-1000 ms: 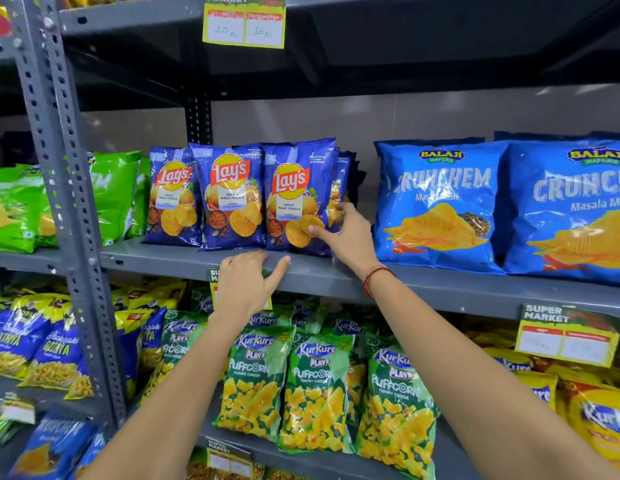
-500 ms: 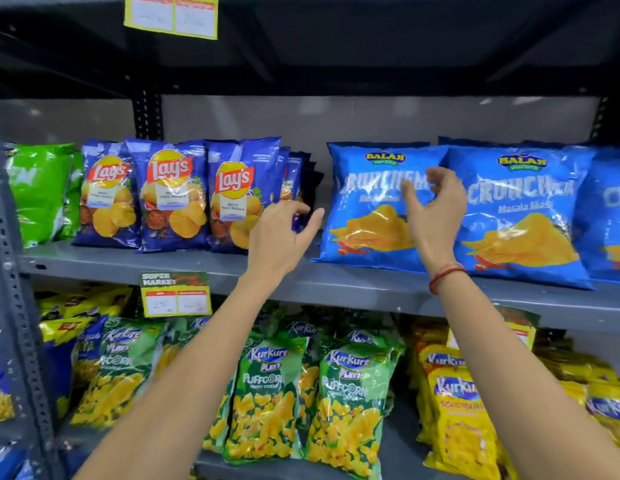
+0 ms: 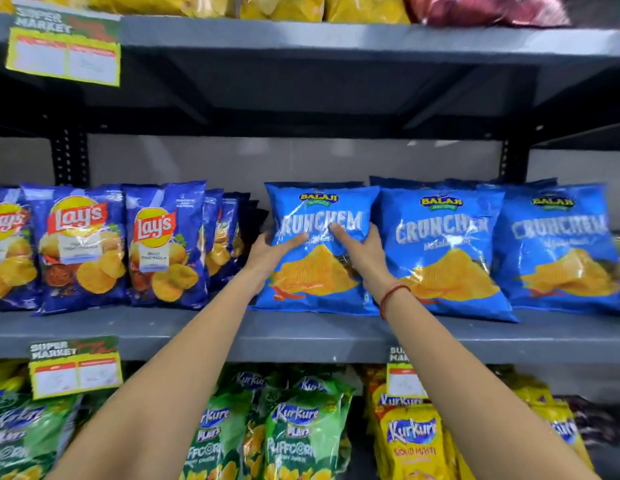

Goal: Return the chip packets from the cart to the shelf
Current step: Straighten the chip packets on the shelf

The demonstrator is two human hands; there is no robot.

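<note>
A light-blue Crunchem chip packet (image 3: 319, 206) stands upright on the grey middle shelf (image 3: 301, 336), leftmost of three such packets. My left hand (image 3: 270, 252) grips its left edge, thumb across the front. My right hand (image 3: 360, 251) holds its right edge, index finger pressed on the front. Two more Crunchem packets (image 3: 447, 244) stand to the right. A row of dark-blue Lay's packets (image 3: 163, 244) fills the shelf's left part. The cart is out of view.
Green Kurkure Puffcorn packets (image 3: 294, 434) and yellow Kurkure packets (image 3: 412, 441) fill the shelf below. Price tags (image 3: 74, 370) hang on the shelf edges. Yellow packets (image 3: 364, 6) lie on the top shelf. A narrow gap separates the Lay's row from the Crunchem packets.
Both hands left the Lay's packets, moved right and took hold of the leftmost Crunchem packet. The view shifted right and upward.
</note>
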